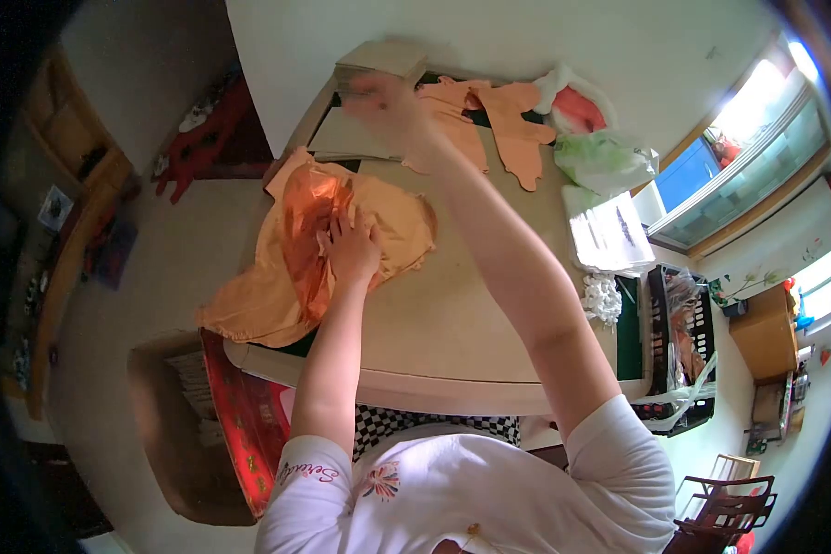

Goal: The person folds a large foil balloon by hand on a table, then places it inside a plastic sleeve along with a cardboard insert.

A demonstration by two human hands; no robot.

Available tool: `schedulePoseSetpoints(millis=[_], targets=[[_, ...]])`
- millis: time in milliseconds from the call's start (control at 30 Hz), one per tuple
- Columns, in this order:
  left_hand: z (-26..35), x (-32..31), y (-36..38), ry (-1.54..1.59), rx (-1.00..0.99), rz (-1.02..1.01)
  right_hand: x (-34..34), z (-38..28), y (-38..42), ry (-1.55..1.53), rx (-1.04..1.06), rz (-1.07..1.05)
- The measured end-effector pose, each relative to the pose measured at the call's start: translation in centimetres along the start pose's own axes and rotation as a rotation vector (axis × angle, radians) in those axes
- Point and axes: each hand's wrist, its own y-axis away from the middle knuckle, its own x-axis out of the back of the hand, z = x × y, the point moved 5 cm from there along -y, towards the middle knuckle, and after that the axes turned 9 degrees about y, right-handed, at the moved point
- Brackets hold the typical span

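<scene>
On the pale table, the person's left hand lies flat on a heap of orange cloth, palm down, fingers spread open and pressing into the fabric rather than gripping it. The left forearm runs straight up from the white short sleeve at the bottom of the view to that hand.

The right arm stretches much farther, reaching diagonally across the table toward its far edge. The right hand is blurred there, over the near edge of a stack of beige cardboard pieces; whether its fingers are open or closed on anything cannot be told.

The orange cloth is crumpled and layered, with a shinier, deeper orange patch in the middle under the left fingers, and a paler flap hanging off the table's left edge. Farther back, just beside the right hand, flat cut pieces of orange fabric lie spread out. Near them sit a green plastic bag and a white sheet, with a dark crate at the right edge of the table.
</scene>
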Motion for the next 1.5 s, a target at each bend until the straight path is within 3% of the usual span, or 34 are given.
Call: schedulePoseSetpoints(millis=[67,133,300,400,533,567,667,833,933,1000,1067,1133,1167,1233,1300,1367,1433,1500], targets=[[0.5,1.0,0.2,-0.016,0.005,-0.020,-5.5,5.7,-0.4,0.478,0.138,-0.005],[0.8,1.9,0.3,-0.030,0.013,-0.038,-7.7,5.9,2.6,0.354,0.093,-0.279],[0.6,1.7,0.2,0.026,-0.010,0.028,-11.3,6.0,1.3,0.151,0.205,-0.209],[1.0,2.5,0.6,0.072,0.033,-0.063,-13.0,5.2,-0.2,0.069,0.319,-0.162],[1.1,2.1,0.7,-0.085,0.029,-0.061,-17.0,5.4,-2.0,0.193,0.236,-0.316],[1.2,2.0,0.5,-0.152,0.044,-0.146,-18.1,5.4,-2.3,0.231,0.223,-0.356],[0.8,1.9,0.7,0.059,0.018,-0.087,-20.3,5.1,-3.6,0.335,0.185,-0.475],[0.5,1.1,0.5,-0.013,-0.020,-0.043,-20.7,4.5,-4.7,0.531,0.147,-0.679],[0.5,1.3,0.3,-0.035,-0.006,-0.065,-23.7,7.4,-4.8,0.656,0.219,-0.744],[0.5,0.9,0.3,-0.105,0.009,-0.120,-31.1,11.8,-8.7,0.538,0.258,-0.602],[0.7,1.2,0.4,-0.044,0.003,-0.094,-28.7,8.9,-9.1,0.524,0.442,-0.331],[0.7,1.2,0.5,-0.024,0.008,-0.082,-19.7,-0.1,-7.9,0.257,0.462,-0.095],[0.5,1.0,0.5,-0.035,0.017,-0.082,-17.3,-1.9,-8.5,-0.044,0.311,-0.064],[0.5,0.8,0.4,-0.020,0.017,-0.054,-12.5,-4.7,-8.9,-0.282,0.514,0.355],[0.4,0.8,0.5,0.034,0.001,-0.004,-6.0,-6.6,-7.8,-0.378,0.402,0.265],[0.2,0.9,0.3,0.051,-0.005,0.026,-0.2,-6.3,-5.3,-0.406,0.511,0.424],[0.6,1.5,0.4,0.063,0.006,-0.034,4.6,-4.3,-1.7,-0.411,0.543,0.430],[0.6,1.6,0.5,0.084,0.010,-0.028,7.6,-0.6,2.7,-0.081,0.554,0.459]])
